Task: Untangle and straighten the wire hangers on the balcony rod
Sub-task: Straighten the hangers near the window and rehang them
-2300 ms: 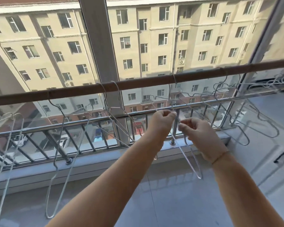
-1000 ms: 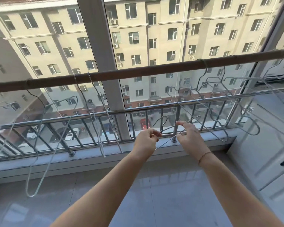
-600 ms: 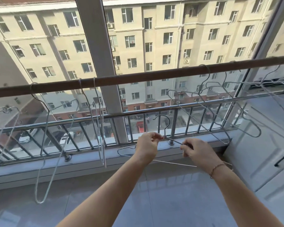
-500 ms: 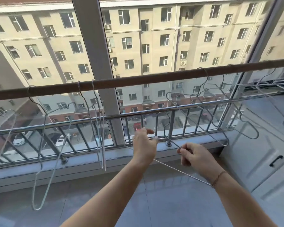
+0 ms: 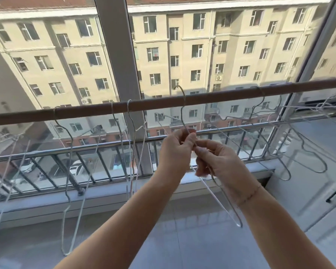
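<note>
Both hands are raised in the middle of the view, close together, just below the brown balcony rod [image 5: 85,112] that crosses the whole scene from left to right. The left hand [image 5: 175,150] pinches the neck of one wire hanger [image 5: 182,115] between the thumb and the bent fingers, right under its hook. The right hand [image 5: 216,161] is touching the left one from the right side; its fingers are curled around the wires of the same hanger a little lower. The hook of this hanger rises above the rod (I cannot tell if it already sits over it or is only in front), and its long narrow body hangs down toward the near right, beside the right wrist. On the left a long thin hanger [image 5: 66,183] hangs from the rod, and nearer to the middle two hangers [image 5: 132,148] hang side by side, seen from the edge. On the right a group of hangers [image 5: 289,175] hangs crossed over each other, in front of a white cabinet [image 5: 308,181]. Beyond the rod there is a metal railing [image 5: 47,150] and the window glass.
</note>
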`<state>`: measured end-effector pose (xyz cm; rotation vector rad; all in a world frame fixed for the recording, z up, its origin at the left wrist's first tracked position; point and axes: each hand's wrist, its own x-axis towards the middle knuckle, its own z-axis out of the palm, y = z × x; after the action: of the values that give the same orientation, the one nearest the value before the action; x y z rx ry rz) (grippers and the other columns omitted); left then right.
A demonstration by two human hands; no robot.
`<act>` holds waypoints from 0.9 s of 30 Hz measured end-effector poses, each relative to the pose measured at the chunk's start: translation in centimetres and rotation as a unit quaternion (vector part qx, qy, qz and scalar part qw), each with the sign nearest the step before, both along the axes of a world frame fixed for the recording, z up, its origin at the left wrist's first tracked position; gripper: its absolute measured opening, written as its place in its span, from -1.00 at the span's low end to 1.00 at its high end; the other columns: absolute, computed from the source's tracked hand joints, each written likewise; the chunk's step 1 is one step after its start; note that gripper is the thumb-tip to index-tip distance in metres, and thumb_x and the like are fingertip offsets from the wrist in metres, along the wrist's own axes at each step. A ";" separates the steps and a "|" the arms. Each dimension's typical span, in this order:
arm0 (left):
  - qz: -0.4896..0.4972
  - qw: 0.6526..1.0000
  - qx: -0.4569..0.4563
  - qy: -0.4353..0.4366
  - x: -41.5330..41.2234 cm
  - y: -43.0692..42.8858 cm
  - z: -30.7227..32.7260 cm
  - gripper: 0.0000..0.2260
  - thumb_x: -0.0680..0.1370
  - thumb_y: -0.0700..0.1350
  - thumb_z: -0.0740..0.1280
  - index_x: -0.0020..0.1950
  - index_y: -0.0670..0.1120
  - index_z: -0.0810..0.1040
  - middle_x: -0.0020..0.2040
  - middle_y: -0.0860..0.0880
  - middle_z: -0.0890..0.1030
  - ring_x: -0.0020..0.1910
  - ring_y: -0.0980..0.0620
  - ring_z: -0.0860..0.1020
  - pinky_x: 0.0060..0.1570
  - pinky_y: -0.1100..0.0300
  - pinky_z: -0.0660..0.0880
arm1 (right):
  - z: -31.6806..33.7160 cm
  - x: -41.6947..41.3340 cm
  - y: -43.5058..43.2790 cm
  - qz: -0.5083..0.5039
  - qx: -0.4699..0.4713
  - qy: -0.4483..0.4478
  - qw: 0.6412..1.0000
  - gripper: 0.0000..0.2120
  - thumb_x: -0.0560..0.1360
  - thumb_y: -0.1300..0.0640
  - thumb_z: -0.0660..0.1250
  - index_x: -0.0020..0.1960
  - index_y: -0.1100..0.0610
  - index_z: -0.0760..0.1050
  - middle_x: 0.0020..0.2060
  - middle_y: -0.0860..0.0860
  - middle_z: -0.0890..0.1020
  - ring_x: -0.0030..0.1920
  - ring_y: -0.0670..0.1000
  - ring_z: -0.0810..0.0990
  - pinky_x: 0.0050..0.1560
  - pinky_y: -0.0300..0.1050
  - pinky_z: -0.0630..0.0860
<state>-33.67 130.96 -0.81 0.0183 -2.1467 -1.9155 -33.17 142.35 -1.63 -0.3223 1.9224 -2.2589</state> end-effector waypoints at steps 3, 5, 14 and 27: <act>0.017 1.000 -0.008 -0.016 -0.4 -2.0 0.9 -0.89 0.56 -0.18 0.27 -0.06 -0.05 0.59 -0.15 -0.12 0.64 -0.11 -0.09 0.60 0.11 -0.12 0.54 | 0.4 -0.8 -2.2 0.018 0.009 0.003 1.000 -0.88 0.51 0.20 0.28 -0.02 0.17 0.58 -0.55 0.01 0.48 -0.55 -0.07 0.45 -0.48 -0.23 0.51; 0.023 0.999 -0.017 -0.034 -0.7 -3.2 0.9 -0.88 0.56 -0.18 0.26 -0.07 -0.07 0.59 -0.14 -0.17 0.63 -0.10 -0.15 0.60 0.11 -0.15 0.53 | 0.2 -1.1 -3.6 0.020 0.009 -0.003 1.000 -0.88 0.51 0.20 0.28 -0.01 0.17 0.58 -0.55 0.01 0.48 -0.55 -0.06 0.44 -0.44 -0.17 0.53; 0.120 0.986 -0.069 -0.089 -0.1 -4.7 -0.9 -0.63 0.51 -0.13 0.28 0.29 -0.19 0.37 0.12 -0.13 0.52 0.09 -0.06 0.50 0.16 0.00 0.46 | -1.7 -0.8 -6.3 0.029 0.019 -0.021 0.999 -0.81 0.53 0.23 0.25 0.06 0.32 0.51 -0.49 0.07 0.50 -0.53 -0.06 0.47 -0.40 -0.18 0.54; 0.033 0.993 -0.105 0.044 0.6 2.8 1.6 -0.60 0.51 -0.15 0.28 0.34 -0.04 0.33 0.30 0.00 0.39 0.30 0.07 0.37 0.33 0.11 0.32 | -0.6 -1.2 2.7 -0.205 0.116 0.135 0.962 -0.85 0.50 0.18 0.28 0.04 0.12 0.57 -0.09 0.01 0.67 -0.07 -0.08 0.61 0.01 -0.21 0.50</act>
<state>-33.07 133.76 0.79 -0.0358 -2.2469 -1.6153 -34.36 145.08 -2.26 -0.2248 2.5782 -2.2795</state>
